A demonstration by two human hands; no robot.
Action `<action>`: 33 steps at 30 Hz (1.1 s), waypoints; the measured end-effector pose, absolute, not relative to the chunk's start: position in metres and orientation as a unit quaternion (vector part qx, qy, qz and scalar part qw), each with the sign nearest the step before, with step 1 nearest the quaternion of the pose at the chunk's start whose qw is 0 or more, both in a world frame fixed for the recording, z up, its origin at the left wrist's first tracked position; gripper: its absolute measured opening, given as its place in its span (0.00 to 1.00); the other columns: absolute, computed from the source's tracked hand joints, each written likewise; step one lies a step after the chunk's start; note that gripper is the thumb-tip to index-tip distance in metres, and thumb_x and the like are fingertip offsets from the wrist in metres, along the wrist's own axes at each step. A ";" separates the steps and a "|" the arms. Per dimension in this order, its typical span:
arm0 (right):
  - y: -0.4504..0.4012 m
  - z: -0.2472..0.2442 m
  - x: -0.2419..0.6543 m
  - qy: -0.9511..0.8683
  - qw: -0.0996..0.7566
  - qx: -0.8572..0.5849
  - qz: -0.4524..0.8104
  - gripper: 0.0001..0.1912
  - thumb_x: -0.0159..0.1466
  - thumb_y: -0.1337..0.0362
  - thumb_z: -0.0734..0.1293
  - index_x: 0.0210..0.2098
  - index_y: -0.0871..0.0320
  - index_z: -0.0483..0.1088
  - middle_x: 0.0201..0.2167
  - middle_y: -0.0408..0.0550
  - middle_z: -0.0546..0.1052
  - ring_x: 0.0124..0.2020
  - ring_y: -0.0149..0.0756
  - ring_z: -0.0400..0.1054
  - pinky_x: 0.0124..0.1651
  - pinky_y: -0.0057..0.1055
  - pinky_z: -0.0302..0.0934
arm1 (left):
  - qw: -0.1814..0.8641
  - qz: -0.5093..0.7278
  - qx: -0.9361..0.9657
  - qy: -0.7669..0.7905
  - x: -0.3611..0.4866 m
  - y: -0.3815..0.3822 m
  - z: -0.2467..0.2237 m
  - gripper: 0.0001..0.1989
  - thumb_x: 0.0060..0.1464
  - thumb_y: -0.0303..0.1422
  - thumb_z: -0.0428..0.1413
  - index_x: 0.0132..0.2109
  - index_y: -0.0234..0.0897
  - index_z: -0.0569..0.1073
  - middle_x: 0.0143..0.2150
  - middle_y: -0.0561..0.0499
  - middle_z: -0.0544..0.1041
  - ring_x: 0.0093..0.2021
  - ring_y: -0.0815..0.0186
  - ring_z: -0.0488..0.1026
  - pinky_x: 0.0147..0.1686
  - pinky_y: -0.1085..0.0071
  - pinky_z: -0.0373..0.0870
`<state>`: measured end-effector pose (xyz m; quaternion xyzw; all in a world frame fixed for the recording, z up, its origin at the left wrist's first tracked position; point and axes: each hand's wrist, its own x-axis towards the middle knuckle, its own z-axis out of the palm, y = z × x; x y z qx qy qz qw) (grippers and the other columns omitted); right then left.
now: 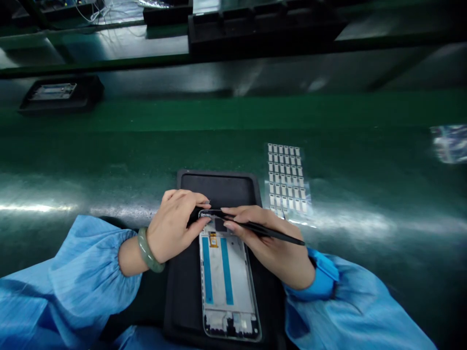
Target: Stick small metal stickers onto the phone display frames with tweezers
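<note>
A phone frame (pixel 237 277) with two blue adhesive strips and a small orange flex cable (pixel 213 240) lies in a black tray (pixel 186 301). My left hand (pixel 178 221), a green bangle at its wrist, grips the frame's upper left corner between thumb and fingers. Black tweezers (pixel 277 235) are pinched in my right hand (pixel 272 238), their tips pointing at the top end of the frame. Whatever is between the tips is too small to make out. My right wrist wears a blue band (pixel 323 274).
Right of the tray lies a clear sheet of small pale stickers (pixel 286 180) in rows. Another black tray (pixel 62 95) with a metal frame stands far left. A dark divided bin (pixel 262 29) sits on the back shelf. A shiny plastic bag (pixel 450 143) is at the right edge.
</note>
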<state>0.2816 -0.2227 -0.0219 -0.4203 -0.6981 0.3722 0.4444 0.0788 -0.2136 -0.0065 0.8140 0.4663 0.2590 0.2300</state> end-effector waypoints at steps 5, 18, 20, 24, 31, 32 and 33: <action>-0.224 -0.021 0.281 -0.695 0.450 -0.421 0.370 0.05 0.60 0.67 0.70 0.35 0.51 0.70 0.38 0.45 0.78 0.40 0.40 0.74 0.42 0.36 0.71 | 0.224 0.265 0.814 0.466 0.080 -0.214 -0.007 0.09 0.58 0.30 0.53 0.46 0.38 0.65 0.42 0.50 0.76 0.45 0.62 0.71 0.47 0.62 0.60; -0.224 -0.020 0.286 -0.752 0.420 -0.382 0.335 0.11 0.60 0.72 0.69 0.39 0.50 0.70 0.42 0.45 0.77 0.43 0.40 0.73 0.44 0.37 0.70 | 0.233 0.269 0.809 0.469 0.081 -0.214 -0.008 0.10 0.57 0.29 0.54 0.47 0.39 0.65 0.42 0.50 0.77 0.46 0.61 0.71 0.47 0.61 0.60; -0.224 -0.020 0.286 -0.751 0.421 -0.384 0.334 0.11 0.60 0.72 0.69 0.39 0.50 0.69 0.42 0.45 0.77 0.43 0.40 0.73 0.44 0.37 0.70 | 0.232 0.271 0.808 0.468 0.081 -0.214 -0.008 0.10 0.57 0.28 0.54 0.46 0.39 0.65 0.42 0.50 0.77 0.46 0.60 0.71 0.47 0.60 0.60; -0.223 -0.020 0.285 -0.742 0.431 -0.395 0.329 0.10 0.59 0.71 0.70 0.37 0.50 0.69 0.40 0.44 0.78 0.41 0.39 0.74 0.43 0.36 0.70 | 0.230 0.277 0.808 0.466 0.082 -0.214 -0.008 0.10 0.57 0.28 0.54 0.46 0.38 0.64 0.42 0.51 0.77 0.46 0.60 0.71 0.47 0.61 0.60; -0.222 -0.023 0.285 -0.734 0.448 -0.389 0.330 0.10 0.60 0.71 0.69 0.37 0.52 0.68 0.40 0.45 0.77 0.42 0.38 0.73 0.44 0.34 0.70 | 0.223 0.276 0.804 0.477 0.084 -0.214 -0.007 0.08 0.58 0.28 0.54 0.45 0.38 0.65 0.40 0.51 0.77 0.44 0.61 0.71 0.45 0.62 0.59; -0.222 -0.023 0.284 -0.733 0.451 -0.388 0.330 0.10 0.60 0.72 0.69 0.38 0.52 0.68 0.40 0.45 0.77 0.42 0.38 0.73 0.44 0.34 0.70 | 0.222 0.274 0.804 0.479 0.085 -0.214 -0.006 0.08 0.58 0.28 0.54 0.45 0.38 0.65 0.40 0.52 0.77 0.44 0.61 0.71 0.45 0.62 0.59; -0.222 -0.023 0.284 -0.731 0.454 -0.387 0.330 0.10 0.60 0.72 0.69 0.38 0.52 0.68 0.40 0.45 0.77 0.42 0.38 0.73 0.44 0.33 0.69 | 0.220 0.273 0.804 0.480 0.086 -0.213 -0.006 0.08 0.57 0.27 0.54 0.44 0.38 0.65 0.39 0.52 0.77 0.44 0.61 0.71 0.45 0.62 0.59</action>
